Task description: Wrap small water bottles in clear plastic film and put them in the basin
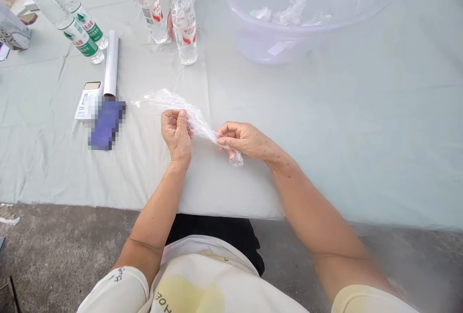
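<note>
A crumpled length of clear plastic film (204, 129) stretches between my two hands, just above the cloth-covered table (325, 134). My left hand (177, 132) pinches it near the middle, thumb on top. At its narrower end, my right hand (238, 138) grips it between thumb and fingers, and a small bunched tip hangs out below. The film's loose, wider end fans out to the left past my left hand. Part of the film is hidden behind my fingers.
A translucent basin (253, 45) holding crumpled film stands at the back right. Water bottles (186, 28) stand at the back, near another person's hand (170, 23). On the left lie a white roll (111, 64), a small box (88, 103) and a blurred purple item (106, 125).
</note>
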`<state>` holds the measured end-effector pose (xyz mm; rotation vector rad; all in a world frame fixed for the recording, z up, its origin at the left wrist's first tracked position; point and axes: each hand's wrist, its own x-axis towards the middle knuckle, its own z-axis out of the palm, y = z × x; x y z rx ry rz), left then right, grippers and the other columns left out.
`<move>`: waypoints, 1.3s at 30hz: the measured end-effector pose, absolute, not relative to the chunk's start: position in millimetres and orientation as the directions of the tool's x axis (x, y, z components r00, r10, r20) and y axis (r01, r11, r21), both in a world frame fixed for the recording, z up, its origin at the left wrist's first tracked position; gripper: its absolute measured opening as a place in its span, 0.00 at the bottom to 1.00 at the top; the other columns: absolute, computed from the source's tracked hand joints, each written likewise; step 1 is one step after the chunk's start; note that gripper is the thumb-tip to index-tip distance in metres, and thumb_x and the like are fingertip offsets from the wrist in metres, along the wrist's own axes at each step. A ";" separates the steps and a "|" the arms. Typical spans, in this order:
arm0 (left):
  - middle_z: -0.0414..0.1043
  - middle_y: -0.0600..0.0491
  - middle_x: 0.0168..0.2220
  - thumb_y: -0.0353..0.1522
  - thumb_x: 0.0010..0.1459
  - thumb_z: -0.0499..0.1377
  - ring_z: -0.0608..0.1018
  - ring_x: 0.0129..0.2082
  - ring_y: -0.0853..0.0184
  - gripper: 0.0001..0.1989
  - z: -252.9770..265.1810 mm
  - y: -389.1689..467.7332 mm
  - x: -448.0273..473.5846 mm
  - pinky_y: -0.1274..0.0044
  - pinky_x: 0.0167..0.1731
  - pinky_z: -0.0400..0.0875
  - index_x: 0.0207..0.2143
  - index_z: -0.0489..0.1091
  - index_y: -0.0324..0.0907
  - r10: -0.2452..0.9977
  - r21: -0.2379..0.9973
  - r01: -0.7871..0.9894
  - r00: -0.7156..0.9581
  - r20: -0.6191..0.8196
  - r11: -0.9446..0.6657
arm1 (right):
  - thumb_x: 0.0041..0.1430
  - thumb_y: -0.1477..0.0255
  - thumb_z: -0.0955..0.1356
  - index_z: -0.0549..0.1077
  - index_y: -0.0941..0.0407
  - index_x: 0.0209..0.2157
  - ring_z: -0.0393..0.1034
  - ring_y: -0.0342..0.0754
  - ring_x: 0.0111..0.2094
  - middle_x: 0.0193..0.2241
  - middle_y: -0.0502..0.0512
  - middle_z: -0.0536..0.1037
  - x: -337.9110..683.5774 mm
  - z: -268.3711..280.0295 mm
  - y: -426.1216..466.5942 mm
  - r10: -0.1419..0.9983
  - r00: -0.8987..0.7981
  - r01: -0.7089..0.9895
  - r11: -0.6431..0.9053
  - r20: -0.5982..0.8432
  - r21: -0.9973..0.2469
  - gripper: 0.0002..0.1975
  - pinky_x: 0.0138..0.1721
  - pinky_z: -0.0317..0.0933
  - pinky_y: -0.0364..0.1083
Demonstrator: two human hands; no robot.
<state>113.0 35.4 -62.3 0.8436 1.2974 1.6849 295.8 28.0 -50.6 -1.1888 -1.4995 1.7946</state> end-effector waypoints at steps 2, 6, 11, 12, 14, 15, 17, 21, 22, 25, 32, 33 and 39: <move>0.63 0.60 0.27 0.40 0.59 0.65 0.63 0.19 0.79 0.14 -61.1 37.1 110.3 0.84 0.16 0.56 0.33 0.62 0.45 0.898 0.965 -0.242 -0.441 -0.013 -0.105 | 0.56 0.62 0.73 0.74 0.54 0.33 0.69 0.41 0.21 0.26 0.50 0.78 305.3 -47.9 29.7 0.784 -0.529 0.212 -0.248 -0.324 -0.945 0.11 0.22 0.63 0.42; 0.60 0.61 0.25 0.38 0.56 0.67 0.61 0.19 0.79 0.14 -61.2 38.4 108.4 0.84 0.16 0.54 0.32 0.64 0.45 0.913 0.950 -0.309 -0.397 -0.095 -0.035 | 0.58 0.60 0.72 0.76 0.55 0.32 0.74 0.44 0.29 0.33 0.55 0.81 320.9 -48.2 33.7 0.869 -0.414 0.291 -0.154 -0.270 -0.944 0.12 0.27 0.64 0.42; 0.61 0.59 0.26 0.37 0.57 0.67 0.63 0.21 0.77 0.12 -60.9 32.1 115.2 0.83 0.19 0.59 0.30 0.65 0.45 0.970 0.959 -0.285 -0.233 -0.063 -0.006 | 0.58 0.52 0.71 0.73 0.51 0.49 0.75 0.48 0.43 0.48 0.57 0.79 316.1 -60.6 37.2 0.987 -0.122 0.034 -0.097 -0.101 -0.995 0.23 0.35 0.70 0.45; 0.62 0.59 0.27 0.37 0.57 0.66 0.65 0.23 0.77 0.12 -60.9 30.7 116.9 0.83 0.21 0.62 0.30 0.65 0.45 0.979 0.960 -0.281 -0.199 -0.048 -0.011 | 0.56 0.51 0.72 0.71 0.50 0.52 0.75 0.50 0.47 0.52 0.57 0.77 312.1 -62.9 36.7 0.982 -0.158 -0.020 -0.108 -0.103 -0.994 0.26 0.39 0.71 0.46; 0.64 0.58 0.29 0.37 0.57 0.66 0.69 0.26 0.76 0.13 -61.5 28.6 119.3 0.83 0.26 0.65 0.30 0.64 0.45 0.990 0.956 -0.294 -0.141 -0.027 -0.016 | 0.52 0.50 0.74 0.69 0.49 0.55 0.74 0.51 0.50 0.53 0.57 0.76 303.1 -65.4 34.3 0.953 -0.271 -0.073 -0.162 -0.136 -0.984 0.32 0.42 0.72 0.49; 0.65 0.58 0.30 0.38 0.57 0.66 0.72 0.28 0.75 0.13 -62.0 28.1 119.8 0.83 0.27 0.66 0.30 0.64 0.45 0.992 0.951 -0.307 -0.120 -0.025 -0.013 | 0.51 0.51 0.75 0.70 0.50 0.54 0.75 0.52 0.48 0.50 0.58 0.78 298.8 -65.7 32.7 0.929 -0.333 -0.069 -0.197 -0.164 -0.978 0.32 0.41 0.72 0.49; 0.67 0.58 0.31 0.41 0.57 0.66 0.76 0.31 0.73 0.15 -63.2 28.1 119.7 0.82 0.28 0.68 0.32 0.62 0.46 0.994 0.944 -0.330 -0.098 -0.042 0.007 | 0.50 0.53 0.76 0.75 0.53 0.44 0.76 0.50 0.39 0.40 0.56 0.81 291.6 -64.9 30.0 0.895 -0.399 -0.035 -0.234 -0.201 -0.972 0.24 0.39 0.71 0.49; 0.70 0.55 0.33 0.48 0.60 0.61 0.79 0.32 0.70 0.17 -64.5 28.7 117.6 0.80 0.28 0.71 0.38 0.62 0.47 0.989 0.937 -0.330 -0.055 -0.138 0.112 | 0.53 0.55 0.73 0.73 0.54 0.28 0.71 0.44 0.29 0.27 0.50 0.77 285.5 -64.1 28.4 0.956 -0.254 -0.056 -0.166 -0.146 -0.985 0.17 0.33 0.67 0.45; 0.71 0.55 0.33 0.48 0.59 0.62 0.79 0.31 0.69 0.18 -64.5 28.4 117.5 0.80 0.27 0.72 0.41 0.64 0.47 0.986 0.942 -0.301 -0.031 -0.161 0.144 | 0.54 0.55 0.73 0.72 0.54 0.28 0.70 0.43 0.28 0.27 0.49 0.76 285.3 -64.5 28.8 0.969 -0.209 -0.067 -0.149 -0.132 -0.987 0.16 0.30 0.66 0.44; 0.71 0.57 0.31 0.40 0.51 0.70 0.78 0.27 0.70 0.25 -64.6 27.4 118.8 0.80 0.22 0.72 0.48 0.65 0.47 0.977 0.963 -0.163 0.042 -0.208 0.212 | 0.55 0.55 0.73 0.73 0.53 0.31 0.67 0.41 0.24 0.27 0.48 0.75 286.9 -65.7 30.7 0.985 -0.133 -0.067 -0.121 -0.112 -0.990 0.16 0.25 0.61 0.43; 0.71 0.57 0.27 0.29 0.51 0.63 0.77 0.22 0.72 0.12 -62.8 33.3 112.5 0.82 0.17 0.70 0.40 0.70 0.41 0.959 0.947 -0.192 -0.072 -0.275 0.257 | 0.57 0.58 0.71 0.72 0.52 0.32 0.55 0.38 0.16 0.21 0.46 0.70 309.9 -65.0 45.8 0.975 0.143 -0.028 -0.166 -0.168 -0.986 0.12 0.17 0.49 0.41; 0.71 0.57 0.27 0.29 0.51 0.63 0.76 0.21 0.72 0.12 -61.2 34.6 109.4 0.82 0.16 0.69 0.40 0.70 0.40 0.954 0.946 -0.194 -0.100 -0.282 0.260 | 0.57 0.60 0.71 0.72 0.52 0.32 0.55 0.38 0.16 0.20 0.46 0.69 315.4 -65.4 49.0 0.967 0.183 -0.029 -0.172 -0.175 -0.985 0.10 0.17 0.49 0.41; 0.73 0.55 0.28 0.31 0.49 0.64 0.74 0.20 0.73 0.12 -48.0 32.0 82.8 0.82 0.15 0.67 0.38 0.70 0.40 0.951 0.968 -0.014 -0.183 -0.251 0.252 | 0.60 0.70 0.67 0.71 0.54 0.30 0.53 0.37 0.14 0.18 0.45 0.68 342.6 -68.1 60.3 0.909 0.359 -0.016 -0.222 -0.213 -0.975 0.05 0.16 0.51 0.40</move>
